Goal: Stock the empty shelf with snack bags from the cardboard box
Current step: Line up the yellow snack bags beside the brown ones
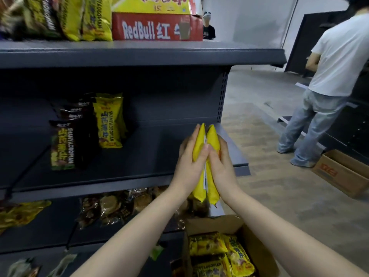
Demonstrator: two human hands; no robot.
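Note:
Two yellow snack bags (210, 143) stand on edge, pressed together between my two hands over the right end of the grey middle shelf (151, 156). My left hand (188, 162) holds their left side and my right hand (220, 164) their right side, fingers meeting over the top. Further left on that shelf stand a row of yellow bags (107, 122) and a row of black bags (63, 144). The open cardboard box (235, 224) with more yellow bags (221, 254) sits at the bottom right.
The top shelf (139, 54) carries snack bags and a red RedBull carton (157, 27). Clear-wrapped snacks (111, 206) lie on the lower shelf. A person in a white shirt (331, 80) stands at the right beside another cardboard box (343, 172) on the floor.

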